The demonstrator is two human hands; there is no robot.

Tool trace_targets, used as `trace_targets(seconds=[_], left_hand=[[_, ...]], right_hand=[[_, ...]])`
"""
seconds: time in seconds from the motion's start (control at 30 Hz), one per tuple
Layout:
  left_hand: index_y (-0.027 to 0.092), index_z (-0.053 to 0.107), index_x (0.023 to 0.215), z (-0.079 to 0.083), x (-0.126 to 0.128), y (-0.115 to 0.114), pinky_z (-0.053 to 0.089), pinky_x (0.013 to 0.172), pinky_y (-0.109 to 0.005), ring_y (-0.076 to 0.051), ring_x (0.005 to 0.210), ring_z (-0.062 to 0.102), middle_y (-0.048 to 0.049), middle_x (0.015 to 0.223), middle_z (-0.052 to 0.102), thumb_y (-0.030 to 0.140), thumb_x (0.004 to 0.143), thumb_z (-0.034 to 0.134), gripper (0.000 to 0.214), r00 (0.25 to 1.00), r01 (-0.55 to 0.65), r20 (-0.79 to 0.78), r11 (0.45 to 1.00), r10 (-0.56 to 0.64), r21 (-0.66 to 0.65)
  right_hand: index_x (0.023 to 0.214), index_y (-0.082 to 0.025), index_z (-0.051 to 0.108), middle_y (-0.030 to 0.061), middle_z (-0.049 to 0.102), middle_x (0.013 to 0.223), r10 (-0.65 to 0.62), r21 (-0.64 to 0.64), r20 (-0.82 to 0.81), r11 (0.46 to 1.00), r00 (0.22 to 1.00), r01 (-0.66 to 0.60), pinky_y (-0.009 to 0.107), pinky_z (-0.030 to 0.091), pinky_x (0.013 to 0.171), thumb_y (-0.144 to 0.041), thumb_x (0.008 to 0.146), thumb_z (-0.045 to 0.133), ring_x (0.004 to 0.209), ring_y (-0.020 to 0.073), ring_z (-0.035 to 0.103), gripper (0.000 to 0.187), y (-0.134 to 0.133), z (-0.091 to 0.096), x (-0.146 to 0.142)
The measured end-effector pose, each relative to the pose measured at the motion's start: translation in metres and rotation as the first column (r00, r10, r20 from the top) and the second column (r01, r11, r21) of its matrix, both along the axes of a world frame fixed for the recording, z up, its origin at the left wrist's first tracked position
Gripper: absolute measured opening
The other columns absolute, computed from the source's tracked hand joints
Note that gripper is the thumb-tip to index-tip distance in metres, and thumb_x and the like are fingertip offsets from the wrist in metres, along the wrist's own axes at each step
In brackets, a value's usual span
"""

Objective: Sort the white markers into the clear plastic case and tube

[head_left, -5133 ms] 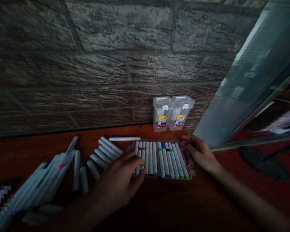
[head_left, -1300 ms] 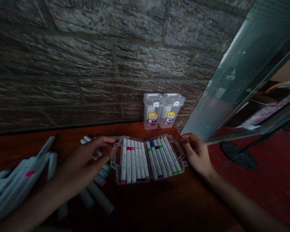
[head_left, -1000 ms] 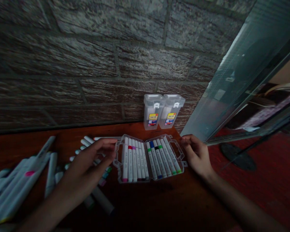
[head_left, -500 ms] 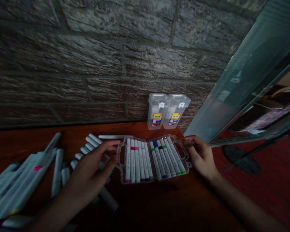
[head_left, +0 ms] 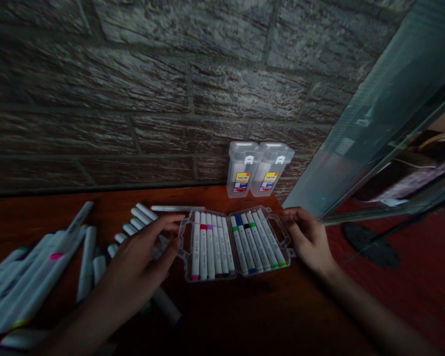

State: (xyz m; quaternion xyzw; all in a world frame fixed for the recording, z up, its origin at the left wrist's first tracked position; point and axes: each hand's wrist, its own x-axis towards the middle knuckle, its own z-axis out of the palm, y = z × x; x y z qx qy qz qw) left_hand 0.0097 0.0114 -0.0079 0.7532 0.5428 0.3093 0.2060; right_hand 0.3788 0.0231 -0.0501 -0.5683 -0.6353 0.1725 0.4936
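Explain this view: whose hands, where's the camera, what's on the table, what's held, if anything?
There is no machine: these are one person's bare hands. The single camera is worn on that person's head, looking forward and down. On the brown wooden table is an open, clear plastic case with white markers lined up in both halves. Loose white markers lie to the left; two translucent plastic boxes stand by the rough stone-block wall. The left hand is at the case's left edge, the right hand near its right edge; whether either grips it, I can't tell.
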Motion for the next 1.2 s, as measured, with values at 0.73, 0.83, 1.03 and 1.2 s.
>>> trace_targets(seconds=[0.73,0.83,1.03,1.2], left_hand=[[0.030,0.063,0.132,0.001,-0.001,-0.002,0.065,0.073,-0.040,-0.031,0.105,0.076,-0.0072,0.122,0.077,0.044,0.098,0.051,0.039,1.000,0.007,0.000,0.997,-0.007,0.071],[0.030,0.064,0.131,0.004,0.001,-0.003,0.064,0.083,-0.043,-0.030,0.105,0.076,-0.0061,0.119,0.079,0.045,0.098,0.050,0.039,1.000,0.006,-0.007,0.997,-0.005,0.079],[0.031,0.065,0.127,0.009,0.004,-0.004,0.062,0.089,-0.048,-0.031,0.104,0.076,-0.0043,0.115,0.080,0.047,0.095,0.051,0.039,1.000,-0.015,-0.009,0.998,0.016,0.059],[0.031,0.062,0.130,0.008,0.005,-0.005,0.062,0.090,-0.048,-0.031,0.105,0.076,-0.0040,0.118,0.079,0.047,0.095,0.051,0.040,1.000,-0.017,0.013,1.000,0.016,0.024]], right_hand=[[0.101,-0.021,0.069,0.0041,0.072,0.080,0.028,0.018,-0.027,0.999,0.999,-0.028,0.028,0.050,0.055,-0.046,0.097,0.063,0.067,0.0204,0.066,0.026,-0.001,0.001,-0.001],[0.102,-0.021,0.068,0.0038,0.071,0.082,0.035,0.015,-0.029,0.999,0.999,-0.035,0.028,0.049,0.056,-0.044,0.098,0.062,0.068,0.0198,0.066,0.024,-0.001,0.000,-0.001],[0.103,-0.022,0.068,0.0022,0.069,0.082,0.047,0.016,-0.036,0.999,0.998,-0.046,0.028,0.048,0.060,-0.039,0.099,0.062,0.070,0.0187,0.064,0.019,-0.002,0.001,-0.001],[0.103,-0.022,0.068,0.0012,0.068,0.082,0.062,0.016,-0.047,0.998,0.997,-0.062,0.028,0.049,0.063,-0.037,0.099,0.063,0.071,0.0176,0.064,0.016,-0.003,0.002,-0.002]])
